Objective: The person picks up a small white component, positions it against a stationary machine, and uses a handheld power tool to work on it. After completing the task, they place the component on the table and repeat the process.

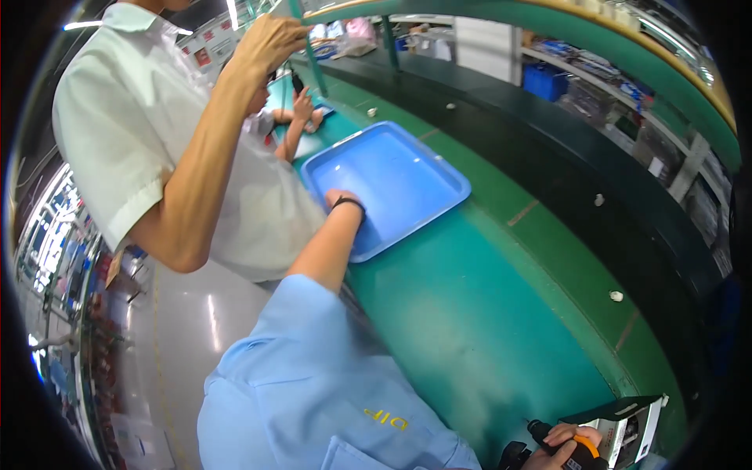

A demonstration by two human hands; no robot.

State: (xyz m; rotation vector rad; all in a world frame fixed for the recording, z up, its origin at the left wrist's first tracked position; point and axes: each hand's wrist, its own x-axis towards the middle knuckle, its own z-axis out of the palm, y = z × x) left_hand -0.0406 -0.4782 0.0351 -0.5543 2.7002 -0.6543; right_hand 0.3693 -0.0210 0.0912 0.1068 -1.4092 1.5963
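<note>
My left arm, in a light-blue short sleeve [313, 305] with a dark band on the wrist, reaches across the near rim of a shallow blue tray [423, 168]. Inside that rim is my left hand [340, 196]; its fingers are hidden, so I cannot tell whether it grips anything. The tray lies on the green bench top and looks bare inside. At the lower right, my right hand [560, 440] is wrapped round a black-and-orange power screwdriver [583, 454], with its tip pointing up and left. Beside it stands an open box [627, 431] with a black flap.
A person in a white shirt [227, 188] stands close on the left with an arm raised. Farther along the bench are another person's hands [301, 113]. Small white pieces [616, 296] dot the green ledge [540, 227]. Shelves with bins [544, 81] stand beyond.
</note>
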